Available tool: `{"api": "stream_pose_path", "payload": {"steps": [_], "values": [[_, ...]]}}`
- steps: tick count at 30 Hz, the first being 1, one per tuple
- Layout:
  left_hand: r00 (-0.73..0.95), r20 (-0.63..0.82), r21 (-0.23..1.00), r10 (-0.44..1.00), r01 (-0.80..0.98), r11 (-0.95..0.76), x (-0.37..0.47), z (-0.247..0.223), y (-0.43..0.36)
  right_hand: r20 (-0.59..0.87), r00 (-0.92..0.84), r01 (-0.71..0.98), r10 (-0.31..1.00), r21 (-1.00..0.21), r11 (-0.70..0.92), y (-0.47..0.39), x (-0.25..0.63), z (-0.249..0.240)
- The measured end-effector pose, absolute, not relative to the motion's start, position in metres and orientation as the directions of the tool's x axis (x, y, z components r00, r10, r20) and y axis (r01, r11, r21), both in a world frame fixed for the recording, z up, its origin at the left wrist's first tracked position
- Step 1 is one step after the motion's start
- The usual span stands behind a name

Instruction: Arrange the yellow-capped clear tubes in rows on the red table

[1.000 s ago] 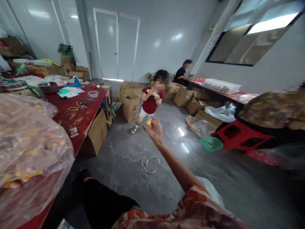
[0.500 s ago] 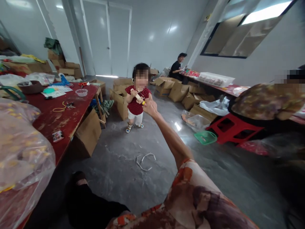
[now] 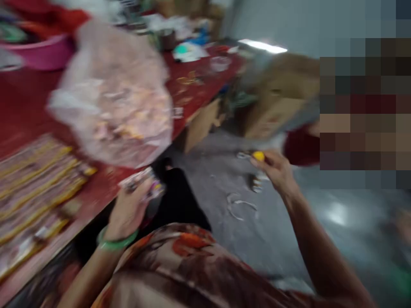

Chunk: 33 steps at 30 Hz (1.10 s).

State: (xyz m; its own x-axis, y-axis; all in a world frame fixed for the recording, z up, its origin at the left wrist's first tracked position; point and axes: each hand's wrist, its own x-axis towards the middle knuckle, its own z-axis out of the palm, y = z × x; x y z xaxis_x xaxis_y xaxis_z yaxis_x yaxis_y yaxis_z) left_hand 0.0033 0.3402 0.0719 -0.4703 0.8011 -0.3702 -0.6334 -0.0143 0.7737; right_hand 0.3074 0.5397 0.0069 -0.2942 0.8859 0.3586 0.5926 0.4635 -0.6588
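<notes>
Head view is smeared with motion blur, so only coarse shapes read. The right hand is stretched out over the floor, fingers pinched shut on a small yellow piece at the fingertips; something pale sticks out leftward from the piece, but it is too blurred to name. The left hand, with a green bangle at the wrist, is curled around a small packet held at the worktop edge. Behind it a big clear bag of small goods sits on the red worktop, and rows of yellow-striped packs lie flat nearer the person.

As a judgement: the work looks mid-course. One piece is in each hand and neither is set down; the laid-out rows suggest some packs are already finished, while the full bag suggests plenty remains. How many are done cannot be told at this blur. A small person in a red top stands just beyond the right hand.
</notes>
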Motion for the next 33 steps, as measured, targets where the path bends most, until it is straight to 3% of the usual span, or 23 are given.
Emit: {"api": "stream_pose_path", "payload": {"steps": [1,3,5,8,11,15,20,24,28,33], "values": [[-0.532,-0.357,0.793,0.767,-0.607,-0.052,-0.011,0.070,0.327,0.309,-0.381,0.488,0.871,-0.734,0.473,0.524,0.275,-0.014],[-0.611,-0.329,0.806,0.720,-0.579,-0.123,-0.036,0.066,0.310,0.051,-0.547,0.241,0.835,-0.946,0.216,0.488,0.207,-0.040],[-0.678,-0.315,0.806,0.664,-0.561,-0.191,-0.059,0.064,0.297,-0.062,-0.710,0.051,0.702,-0.998,-0.037,0.450,0.142,-0.040],[-0.772,-0.309,0.803,0.555,-0.525,-0.283,-0.083,0.064,0.277,0.011,-0.856,-0.170,0.518,-0.950,-0.261,0.408,0.068,-0.004],[-0.833,-0.309,0.772,0.459,-0.502,-0.391,-0.100,0.063,0.258,0.141,-0.888,-0.293,0.438,-0.908,-0.301,0.385,0.021,0.030],[-0.846,-0.367,0.707,0.387,-0.524,-0.475,-0.120,0.055,0.241,0.225,-0.861,-0.367,0.456,-0.895,-0.253,0.362,-0.014,0.036],[-0.805,-0.421,0.613,0.418,-0.592,-0.524,-0.138,0.040,0.225,0.319,-0.797,-0.415,0.513,-0.906,-0.082,0.334,-0.043,0.018],[-0.731,-0.486,0.515,0.479,-0.683,-0.518,-0.144,0.031,0.213,0.468,-0.708,-0.439,0.529,-0.878,0.190,0.323,-0.056,0.010],[-0.684,-0.541,0.438,0.490,-0.726,-0.530,-0.146,0.027,0.207,0.591,-0.659,-0.395,0.466,-0.798,0.455,0.320,-0.054,0.009],[-0.651,-0.602,0.419,0.463,-0.751,-0.510,-0.143,0.029,0.208,0.602,-0.648,-0.356,0.467,-0.781,0.513,0.320,-0.041,0.010]]}}
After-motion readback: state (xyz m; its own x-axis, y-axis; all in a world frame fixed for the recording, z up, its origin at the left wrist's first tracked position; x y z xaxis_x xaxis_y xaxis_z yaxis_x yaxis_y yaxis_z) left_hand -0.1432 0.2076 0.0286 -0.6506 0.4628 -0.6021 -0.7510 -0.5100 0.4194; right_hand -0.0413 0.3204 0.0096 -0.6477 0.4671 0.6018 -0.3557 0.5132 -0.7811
